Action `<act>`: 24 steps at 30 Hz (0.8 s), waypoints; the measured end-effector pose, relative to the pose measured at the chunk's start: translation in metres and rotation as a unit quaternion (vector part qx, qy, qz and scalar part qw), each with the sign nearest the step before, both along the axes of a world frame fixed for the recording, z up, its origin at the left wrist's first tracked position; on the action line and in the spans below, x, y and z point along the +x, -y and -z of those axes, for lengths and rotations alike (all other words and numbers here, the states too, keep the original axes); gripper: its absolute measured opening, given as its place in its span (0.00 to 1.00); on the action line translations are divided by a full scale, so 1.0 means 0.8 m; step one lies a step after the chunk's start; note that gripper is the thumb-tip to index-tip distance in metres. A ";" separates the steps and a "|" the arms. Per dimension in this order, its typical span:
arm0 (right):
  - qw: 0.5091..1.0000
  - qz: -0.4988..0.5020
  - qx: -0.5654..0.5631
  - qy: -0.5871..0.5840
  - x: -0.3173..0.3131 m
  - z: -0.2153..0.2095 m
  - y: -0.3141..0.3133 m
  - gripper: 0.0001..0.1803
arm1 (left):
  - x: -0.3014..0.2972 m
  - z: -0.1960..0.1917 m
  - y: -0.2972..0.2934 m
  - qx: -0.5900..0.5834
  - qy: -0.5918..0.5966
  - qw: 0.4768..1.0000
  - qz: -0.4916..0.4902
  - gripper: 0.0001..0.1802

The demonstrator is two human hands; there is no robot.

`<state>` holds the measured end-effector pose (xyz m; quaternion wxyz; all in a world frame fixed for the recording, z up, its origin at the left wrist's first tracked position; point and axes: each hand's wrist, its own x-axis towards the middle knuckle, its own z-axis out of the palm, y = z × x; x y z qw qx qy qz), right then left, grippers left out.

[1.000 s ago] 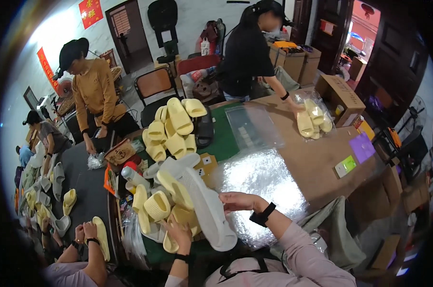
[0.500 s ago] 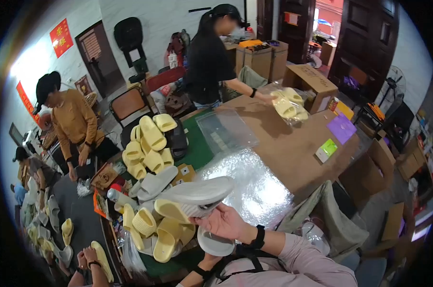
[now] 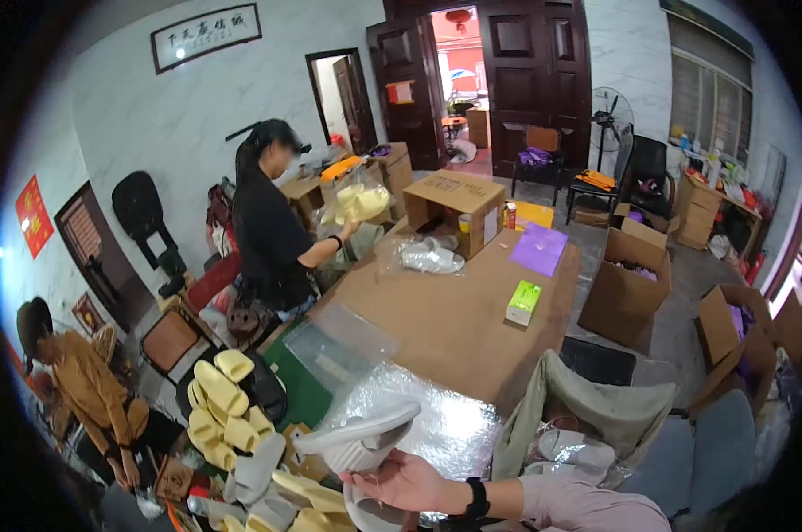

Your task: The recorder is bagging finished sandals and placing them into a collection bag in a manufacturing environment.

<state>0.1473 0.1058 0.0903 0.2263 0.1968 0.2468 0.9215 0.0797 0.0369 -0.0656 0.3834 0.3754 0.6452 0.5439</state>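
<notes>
My right hand (image 3: pixel 410 481) comes in from the lower right, its fingers closed on a pale grey slide sandal (image 3: pixel 365 434) that is tilted with its sole toward the upper left. A second grey slide (image 3: pixel 370 510) hangs just below, cut by the lower edge; what holds it does not show. My left hand is out of view. Left of my right hand lie loose yellow slides (image 3: pixel 312 492) and a grey slide (image 3: pixel 257 465). Behind these is a heap of yellow slides (image 3: pixel 219 390). A silvery bubble-wrap sheet (image 3: pixel 454 426) spreads beyond my hand.
Across the table (image 3: pixel 436 310), a person in black holds bagged yellow slides (image 3: pixel 357 206). Bagged grey slides (image 3: pixel 432 255) lie before an open carton (image 3: pixel 459 191). A purple packet (image 3: pixel 538 248) and a green-white box (image 3: pixel 524 302) sit rightward. A cloth-draped chair (image 3: pixel 587 399) stands near right.
The view has swung up and right, and my left wrist has left it. The person in black has drawn the bagged yellow slides back from the carton, revealing the bagged grey pair.
</notes>
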 end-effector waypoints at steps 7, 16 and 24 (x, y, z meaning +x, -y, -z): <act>0.939 0.166 0.079 0.291 0.069 0.025 -0.062 0.32 | -0.034 0.073 -0.040 0.045 0.097 0.994 -0.014 0.19; 0.839 0.049 0.147 0.522 0.085 0.284 -0.122 0.16 | -0.031 0.065 -0.050 -0.251 -0.280 0.905 0.197 0.20; 0.101 0.116 0.594 0.790 0.062 0.297 -0.087 0.32 | -0.063 0.232 -0.029 -0.056 -0.223 0.958 0.171 0.25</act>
